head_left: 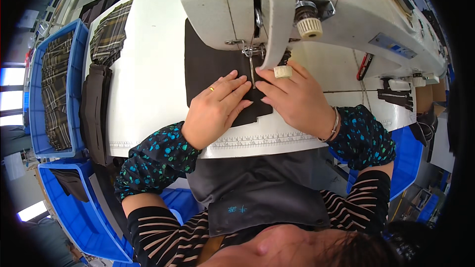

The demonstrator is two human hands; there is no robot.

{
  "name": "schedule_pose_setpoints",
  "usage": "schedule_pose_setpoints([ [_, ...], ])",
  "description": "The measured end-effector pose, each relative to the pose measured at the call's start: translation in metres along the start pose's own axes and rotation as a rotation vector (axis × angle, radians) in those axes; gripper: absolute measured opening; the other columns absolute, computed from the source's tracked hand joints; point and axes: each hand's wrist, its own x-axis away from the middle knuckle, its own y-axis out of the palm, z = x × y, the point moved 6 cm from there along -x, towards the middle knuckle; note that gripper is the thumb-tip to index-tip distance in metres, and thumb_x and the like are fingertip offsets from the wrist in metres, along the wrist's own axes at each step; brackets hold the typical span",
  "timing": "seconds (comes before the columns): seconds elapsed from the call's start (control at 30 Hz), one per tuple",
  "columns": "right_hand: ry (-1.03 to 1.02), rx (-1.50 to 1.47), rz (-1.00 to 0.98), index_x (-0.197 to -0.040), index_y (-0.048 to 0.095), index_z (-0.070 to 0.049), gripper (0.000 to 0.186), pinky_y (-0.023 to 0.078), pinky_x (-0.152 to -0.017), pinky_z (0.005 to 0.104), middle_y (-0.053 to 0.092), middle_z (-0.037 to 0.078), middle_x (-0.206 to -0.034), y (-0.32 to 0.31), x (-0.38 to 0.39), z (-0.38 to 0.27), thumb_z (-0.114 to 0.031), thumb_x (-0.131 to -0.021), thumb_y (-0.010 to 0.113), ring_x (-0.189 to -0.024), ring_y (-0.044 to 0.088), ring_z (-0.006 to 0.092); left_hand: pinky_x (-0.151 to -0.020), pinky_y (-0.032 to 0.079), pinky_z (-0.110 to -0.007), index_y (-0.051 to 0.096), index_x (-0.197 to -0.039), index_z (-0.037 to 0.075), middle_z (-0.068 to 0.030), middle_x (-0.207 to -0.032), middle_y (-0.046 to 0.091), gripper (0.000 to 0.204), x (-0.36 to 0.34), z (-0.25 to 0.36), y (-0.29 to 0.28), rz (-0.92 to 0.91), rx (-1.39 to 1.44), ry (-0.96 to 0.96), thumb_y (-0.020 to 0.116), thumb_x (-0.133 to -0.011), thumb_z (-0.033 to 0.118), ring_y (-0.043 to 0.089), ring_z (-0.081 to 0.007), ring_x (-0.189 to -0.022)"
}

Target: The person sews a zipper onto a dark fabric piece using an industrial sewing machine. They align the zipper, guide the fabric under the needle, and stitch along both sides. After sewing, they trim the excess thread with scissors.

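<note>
A dark brown fabric piece lies on the white sewing table, partly under the head of a white sewing machine. A metal zipper runs along the fabric below the presser foot. My left hand rests on the cloth left of the zipper, fingers stretched out and lying flat. To the right of the zipper my right hand presses on the fabric, its fingers extended. Part of it is hidden behind a white knob and the machine's curved guard. Neither hand grips anything.
Plaid fabric pieces and a stack of dark cloth lie at the table's left edge. Blue bins stand beside it. Right of the machine are a red-and-black cutter and several zippers. A ruler strip lines the front edge.
</note>
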Motion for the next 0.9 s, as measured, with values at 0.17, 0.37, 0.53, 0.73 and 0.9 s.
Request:
schedule_pose_setpoints([
  [0.17, -0.007, 0.04, -0.001, -0.12, 0.073, -0.003, 0.035, 0.043, -0.116, 0.0509, 0.069, 0.012, -0.116, 0.002, -0.006, 0.001, -0.011, -0.086, 0.067, -0.126, 0.06, 0.0325, -0.101, 0.057, -0.043, 0.074, -0.125, 0.0, -0.016, -0.128, 0.073, 0.034, -0.001, 0.001, -0.001, 0.012, 0.01, -0.008, 0.078, -0.093, 0.012, 0.067, -0.0354, -0.128],
  [0.37, -0.051, 0.036, -0.045, -0.118, 0.073, 0.001, 0.034, 0.043, -0.116, 0.0516, 0.069, 0.013, -0.116, 0.006, -0.008, -0.001, -0.011, -0.088, 0.064, -0.125, 0.06, 0.0357, -0.102, 0.057, -0.043, 0.074, -0.126, 0.0, -0.0151, -0.131, 0.071, 0.039, -0.001, 0.004, -0.002, 0.001, -0.015, 0.017, 0.081, -0.091, 0.017, 0.066, -0.0351, -0.129],
  [0.53, -0.053, 0.047, -0.062, -0.119, 0.073, 0.002, 0.035, 0.044, -0.115, 0.0524, 0.069, 0.013, -0.117, 0.006, -0.007, -0.001, -0.011, -0.088, 0.063, -0.124, 0.061, 0.0357, -0.107, 0.055, -0.044, 0.074, -0.125, 0.001, -0.0129, -0.133, 0.071, 0.047, -0.001, 0.007, -0.001, -0.023, -0.106, 0.076, 0.085, -0.086, 0.026, 0.065, -0.0339, -0.13],
  [0.73, -0.049, 0.056, -0.065, -0.12, 0.072, 0.002, 0.035, 0.043, -0.115, 0.0535, 0.069, 0.014, -0.117, 0.002, -0.007, -0.005, -0.011, -0.089, 0.062, -0.119, 0.063, 0.0341, -0.108, 0.054, -0.046, 0.074, -0.124, 0.001, -0.0121, -0.132, 0.071, 0.049, -0.006, 0.01, -0.005, -0.07, -0.127, 0.105, 0.085, -0.085, 0.029, 0.067, -0.0327, -0.126],
  [0.9, -0.028, 0.171, -0.073, -0.127, 0.073, -0.001, 0.042, 0.048, -0.105, 0.0449, 0.069, 0.014, -0.136, 0.006, -0.008, 0.002, -0.007, -0.087, 0.064, -0.124, 0.066, 0.031, -0.106, 0.054, -0.044, 0.074, -0.127, 0.001, -0.011, -0.128, 0.073, 0.051, -0.019, 0.004, -0.007, -0.052, -0.165, 0.12, 0.085, -0.086, 0.031, 0.068, -0.0322, -0.123],
])
